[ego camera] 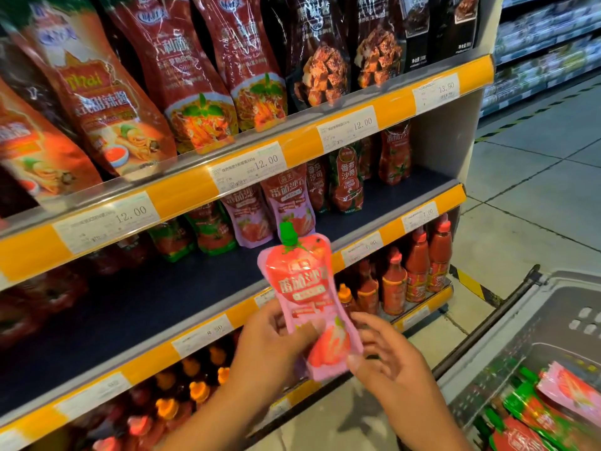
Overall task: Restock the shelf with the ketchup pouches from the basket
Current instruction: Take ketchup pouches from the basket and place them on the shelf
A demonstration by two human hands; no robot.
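Observation:
A pink ketchup pouch (305, 291) with a green cap stands upright in front of the middle shelf's edge. My left hand (276, 346) grips its lower left side, thumb across the front. My right hand (387, 362) pinches its lower right corner. The middle shelf (136, 320) has a wide bare dark area at its front; matching pink pouches (257, 216) and green-trimmed pouches (208, 232) stand further back. The grey basket (533, 340) at the lower right holds more pouches (549, 405), pink and green-red.
The top shelf carries large sauce pouches (195, 76). Red and orange-capped bottles (413, 271) fill the bottom shelf. Yellow price rails (182, 196) run along each shelf edge. A tiled aisle floor (520, 196) opens to the right, with another shelf unit beyond.

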